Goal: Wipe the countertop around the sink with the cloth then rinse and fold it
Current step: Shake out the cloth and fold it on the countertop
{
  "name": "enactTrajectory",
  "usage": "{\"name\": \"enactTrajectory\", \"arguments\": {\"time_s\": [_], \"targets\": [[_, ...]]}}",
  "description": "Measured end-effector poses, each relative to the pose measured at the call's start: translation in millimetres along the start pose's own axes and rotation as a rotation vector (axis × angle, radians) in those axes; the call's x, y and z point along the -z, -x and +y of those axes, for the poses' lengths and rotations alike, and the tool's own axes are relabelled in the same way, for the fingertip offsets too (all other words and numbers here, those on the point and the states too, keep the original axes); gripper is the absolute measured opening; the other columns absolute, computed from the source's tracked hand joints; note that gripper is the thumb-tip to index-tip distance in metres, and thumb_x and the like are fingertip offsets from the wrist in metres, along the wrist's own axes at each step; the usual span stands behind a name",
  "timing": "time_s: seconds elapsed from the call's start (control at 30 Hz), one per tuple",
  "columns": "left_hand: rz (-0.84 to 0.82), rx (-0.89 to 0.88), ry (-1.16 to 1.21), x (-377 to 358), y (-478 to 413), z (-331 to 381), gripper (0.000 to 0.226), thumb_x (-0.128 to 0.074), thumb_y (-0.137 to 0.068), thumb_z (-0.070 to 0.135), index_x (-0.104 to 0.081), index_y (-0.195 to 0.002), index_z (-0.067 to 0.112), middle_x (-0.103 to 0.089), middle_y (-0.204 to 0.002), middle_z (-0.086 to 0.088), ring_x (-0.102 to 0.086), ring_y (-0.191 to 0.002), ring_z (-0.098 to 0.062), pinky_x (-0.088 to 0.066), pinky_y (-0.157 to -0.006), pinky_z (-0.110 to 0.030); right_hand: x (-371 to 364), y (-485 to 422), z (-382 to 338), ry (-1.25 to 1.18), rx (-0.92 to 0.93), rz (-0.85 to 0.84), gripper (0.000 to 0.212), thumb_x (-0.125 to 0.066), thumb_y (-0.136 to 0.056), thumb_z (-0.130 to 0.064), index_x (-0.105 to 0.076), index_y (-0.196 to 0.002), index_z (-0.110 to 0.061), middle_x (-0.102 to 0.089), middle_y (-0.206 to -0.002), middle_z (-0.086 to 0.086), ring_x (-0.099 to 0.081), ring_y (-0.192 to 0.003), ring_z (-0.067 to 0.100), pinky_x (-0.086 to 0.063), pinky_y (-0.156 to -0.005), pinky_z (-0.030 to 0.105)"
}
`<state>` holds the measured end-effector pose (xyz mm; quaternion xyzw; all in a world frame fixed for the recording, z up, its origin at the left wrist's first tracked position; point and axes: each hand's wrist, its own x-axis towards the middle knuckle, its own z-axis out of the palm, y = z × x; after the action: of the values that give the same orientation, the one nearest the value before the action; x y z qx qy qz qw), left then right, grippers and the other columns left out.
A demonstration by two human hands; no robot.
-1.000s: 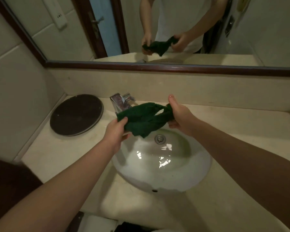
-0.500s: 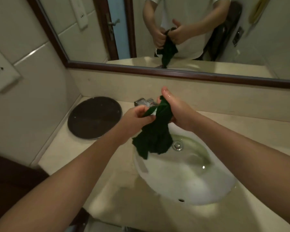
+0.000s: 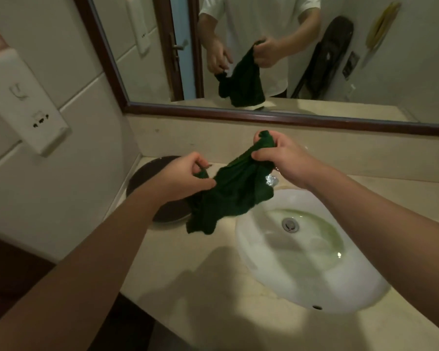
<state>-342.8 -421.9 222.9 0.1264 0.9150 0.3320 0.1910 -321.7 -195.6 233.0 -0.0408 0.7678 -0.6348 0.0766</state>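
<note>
L hand (image 3: 185,173) pinches the cloth (image 3: 233,196) edge; R hand (image 3: 284,160) curls fingers round its bunched top. I'd find both corners, spread flat, then fold.

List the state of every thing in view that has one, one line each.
cloth, unfolded and crumpled, held up in the air.
left hand, pinches a low corner of the cloth.
right hand, grips the cloth's upper end.
sink, wet, greenish tint round the drain.
faucet, mostly hidden behind the cloth; running or not, cannot tell.
dark round disc, lies flat on the countertop, partly hidden.
</note>
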Motion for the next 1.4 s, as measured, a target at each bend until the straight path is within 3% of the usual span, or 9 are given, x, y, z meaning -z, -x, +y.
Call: {"name": "enactTrajectory", "arguments": {"time_s": [0.13,0.2,0.37,0.53,0.7,0.8,1.07,1.3,1.4], "targets": [[0.058,-0.218,0.233,-13.1,3.3,16.0,0.068,-0.074,-0.082,0.034,-0.039,-0.14,0.033,-0.045,-0.134,0.01,-0.044,-0.121,-0.007,-0.041,-0.092,-0.026,-20.8,-0.2,-9.7,0.071,0.018,-0.096,0.019,-0.061,-0.08,0.002,-0.054,-0.09,-0.013,-0.058,-0.075,0.0,-0.061,-0.068,0.008,-0.05,-0.063,0.017],[-0.004,-0.296,0.411,-13.6,3.1,29.9,0.066,-0.075,-0.081,0.019,-0.043,-0.137,0.031,-0.054,-0.13,0.008,-0.055,-0.117,-0.007,-0.047,-0.098,-0.031,-22.8,2.5,-11.6,0.066,0.013,-0.132,0.037,-0.058,-0.08,0.008,-0.056,-0.112,-0.011,-0.067,-0.095,0.001,-0.067,-0.088,0.009,-0.054,-0.075,0.021],[-0.076,-0.285,0.508,-11.4,-3.4,43.6,0.051,-0.064,-0.084,0.001,-0.052,-0.123,0.031,-0.066,-0.089,-0.002,-0.068,-0.077,-0.01,-0.055,-0.068,-0.024,-13.5,17.1,-15.1,0.152,0.026,-0.068,0.037,-0.054,-0.08,0.013,-0.048,-0.111,-0.006,-0.057,-0.093,0.02,-0.061,-0.087,0.03,-0.054,-0.082,0.051],[0.104,-0.236,0.394,-21.9,-4.7,61.3,0.022,-0.071,-0.085,0.024,-0.061,-0.104,0.028,-0.069,-0.066,0.003,-0.065,-0.059,-0.007,-0.046,-0.05,-0.02,-26.2,33.7,-1.9,0.174,0.082,0.021,0.039,-0.056,-0.081,0.008,-0.045,-0.115,-0.007,-0.057,-0.094,0.009,-0.061,-0.082,0.02,-0.054,-0.066,0.033],[-0.066,-0.116,-0.069,-16.1,11.2,56.4,0.04,-0.08,-0.075,0.035,-0.062,-0.11,0.031,-0.06,-0.084,0.015,-0.06,-0.077,-0.002,-0.04,-0.06,-0.018,-41.7,39.4,32.7,0.254,0.041,0.109,0.034,-0.06,-0.074,0.0,-0.051,-0.105,-0.01,-0.06,-0.092,0.007,-0.061,-0.083,0.033,-0.051,-0.068,0.044],[-0.122,-0.014,-0.243,-11.5,19.6,55.8,0.014,-0.074,-0.081,0.03,-0.066,-0.091,0.024,-0.063,-0.083,0.004,-0.059,-0.076,-0.01,-0.039,-0.06,-0.023,-47.8,38.5,43.1,0.307,0.032,0.167,0.03,-0.054,-0.076,0.007,-0.056,-0.099,-0.013,-0.062,-0.091,0.003,-0.062,-0.086,0.029,-0.053,-0.073,0.043],[0.258,-0.157,0.073,20.4,33.4,57.7,0.013,-0.053,-0.095,0.029,-0.055,-0.082,0.031,-0.058,-0.081,0.004,-0.057,-0.075,-0.008,-0.04,-0.058,-0.023,-72.3,30.2,84.0,0.326,-0.062,0.018,0.016,-0.051,-0.088,-0.008,-0.059,-0.084,-0.021,-0.064,-0.081,0.003,-0.062,-0.079,0.019,-0.054,-0.078,0.041],[0.234,-0.284,0.218,30.6,42.1,46.8,0.016,-0.049,-0.099,0.026,-0.06,-0.089,0.031,-0.065,-0.092,0.004,-0.064,-0.089,-0.011,-0.051,-0.076,-0.026,-89.1,16.9,93.6,0.242,0.063,0.034,0.044,-0.069,-0.082,-0.027,-0.046,-0.119,-0.034,-0.053,-0.122,-0.006,-0.05,-0.112,0.012,-0.048,-0.089,0.031],[0.235,-0.326,0.254,33.3,42.0,44.4,0.021,-0.045,-0.101,0.023,-0.061,-0.088,0.03,-0.063,-0.087,0.01,-0.061,-0.085,-0.003,-0.047,-0.075,-0.021,-91.0,8.4,84.6,0.218,0.086,0.083,0.031,-0.063,-0.087,-0.018,-0.052,-0.114,-0.029,-0.06,-0.111,-0.001,-0.059,-0.104,0.016,-0.055,-0.084,0.037]]}}
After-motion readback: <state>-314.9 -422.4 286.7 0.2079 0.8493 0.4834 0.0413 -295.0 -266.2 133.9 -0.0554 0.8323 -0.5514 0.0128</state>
